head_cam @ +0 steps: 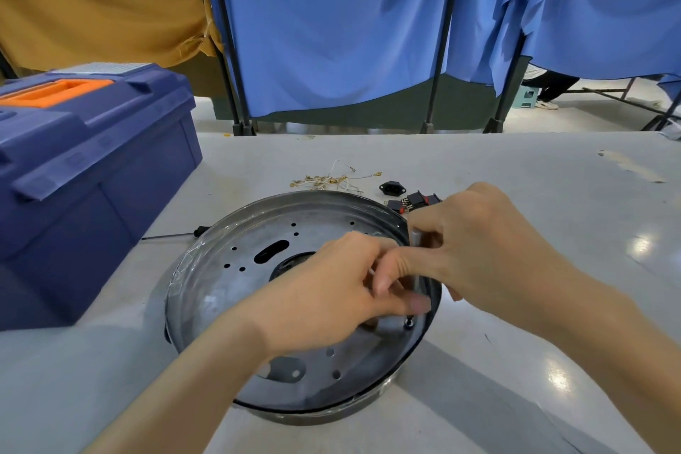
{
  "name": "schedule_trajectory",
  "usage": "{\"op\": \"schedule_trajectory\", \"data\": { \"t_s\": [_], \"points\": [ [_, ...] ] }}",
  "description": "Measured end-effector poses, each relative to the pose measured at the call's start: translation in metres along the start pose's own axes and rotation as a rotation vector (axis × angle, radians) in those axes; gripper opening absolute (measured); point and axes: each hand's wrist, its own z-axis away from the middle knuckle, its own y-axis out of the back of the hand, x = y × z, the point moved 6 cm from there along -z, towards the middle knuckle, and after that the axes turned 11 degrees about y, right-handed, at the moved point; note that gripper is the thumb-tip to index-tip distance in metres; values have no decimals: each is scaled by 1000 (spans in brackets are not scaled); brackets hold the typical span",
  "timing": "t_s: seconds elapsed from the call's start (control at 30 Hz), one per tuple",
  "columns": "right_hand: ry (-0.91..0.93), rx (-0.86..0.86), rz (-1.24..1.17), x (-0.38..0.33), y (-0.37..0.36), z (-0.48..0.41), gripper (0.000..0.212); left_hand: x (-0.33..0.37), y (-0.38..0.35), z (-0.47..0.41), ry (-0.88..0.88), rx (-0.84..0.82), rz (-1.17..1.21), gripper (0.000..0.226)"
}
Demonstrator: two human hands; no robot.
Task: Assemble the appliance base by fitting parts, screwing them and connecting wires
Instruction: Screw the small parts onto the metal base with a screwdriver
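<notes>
The round metal base (228,291) sits centre-frame on the desk (516,173). The right hand (490,251) grips a screwdriver (416,243) upright over a screw (408,324). The left hand (331,291) pinches its lower shaft, probably to steady the tip.

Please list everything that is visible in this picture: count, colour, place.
appliance base: one, grey metal, centre
screw: one, dark, in the base, near its right rim
screwdriver: one, silver, above the screw
toolbox: one, blue with orange handle, left
thin tool: one, black, left of the base
wires: one bundle, white, behind the base
power socket: one, black, beside the wires
switches: several, black and red, right of the socket
curtains: blue, background
table: one, pale grey
left hand: over the base, fingers curled
right hand: gripping the screwdriver
</notes>
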Motion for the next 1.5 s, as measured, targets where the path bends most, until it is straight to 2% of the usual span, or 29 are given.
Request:
{"op": "schedule_trajectory", "data": {
  "t_s": [0.03,0.17,0.23,0.27,0.37,0.43,0.53,0.63,0.7,0.77,0.83,0.9,0.97,1.03,1.13,1.23,1.37,1.43,1.5],
  "points": [
    [14,2,12,-1,-1,0,53,0,-1,0,-4,0,11,6],
    [25,-23,33,0,-2,-1,58,2,-1,1,-28,19,22,24],
    [16,-21,-62,3,3,0,61,1,0,0,-20,28,28,13],
    [16,3,-133,3,7,0,56,-1,0,-1,-1,29,38,8],
    [39,22,-254,2,11,2,23,-5,-1,-4,45,29,24,18],
    [50,0,-276,1,11,2,16,-3,-2,-2,25,14,-3,21],
    [40,-1,-284,1,12,2,26,4,-3,2,-14,3,-35,20],
    [47,32,-175,2,15,2,40,7,-4,3,-12,23,-30,26],
    [44,30,-111,2,15,2,45,5,-4,2,13,31,-25,22],
    [22,10,-107,3,16,2,39,-1,-5,0,37,25,-21,13],
    [21,-20,-161,3,16,2,23,-4,-7,-1,53,13,-26,17],
    [52,-42,-237,2,15,3,17,-3,-9,-2,30,13,-50,17],
    [51,-40,-254,3,15,3,27,1,-9,-1,-7,23,-61,11],
    [-17,-37,-266,7,13,5,39,6,-9,1,-40,22,-64,16],
    [-91,-48,-355,13,8,5,46,9,-7,1,-92,52,-62,20],
    [-43,-90,-403,9,9,4,45,6,-6,-1,-88,42,-48,18],
    [-7,-172,-423,5,14,6,26,3,-5,0,-67,38,-45,30],
    [-18,-167,-405,5,12,6,30,7,-7,0,-95,32,-58,16],
    [-30,-141,-365,3,7,5,41,9,-8,1,-93,34,-34,18]
  ]
}}
